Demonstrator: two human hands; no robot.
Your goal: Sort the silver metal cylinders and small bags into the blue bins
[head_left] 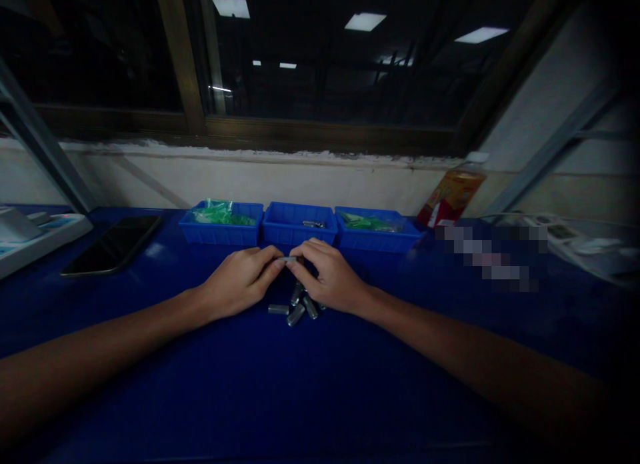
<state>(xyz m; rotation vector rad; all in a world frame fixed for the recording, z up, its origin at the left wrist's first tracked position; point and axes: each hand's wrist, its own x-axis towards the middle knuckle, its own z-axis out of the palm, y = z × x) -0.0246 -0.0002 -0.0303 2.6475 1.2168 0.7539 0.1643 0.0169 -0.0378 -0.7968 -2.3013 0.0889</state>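
Note:
Between my two hands is a small silvery metal piece [287, 259], pinched at its left end by my left hand [245, 281] and at its right end by my right hand [333, 277]. Both hands are closed, just above the blue table [280, 397]. Below them lie several similar metal cylinders [296, 315], partly hidden by my right hand. A single metal piece [279, 309] lies a little to the left of the others.
Behind my hands stand three blue bins: the left [223, 234] and right [377, 239] hold green plastic, the middle [300, 233] small metal parts. A phone [113, 245] and white device [45, 241] lie left; a bottle [453, 194] and power strip [560, 234] are right.

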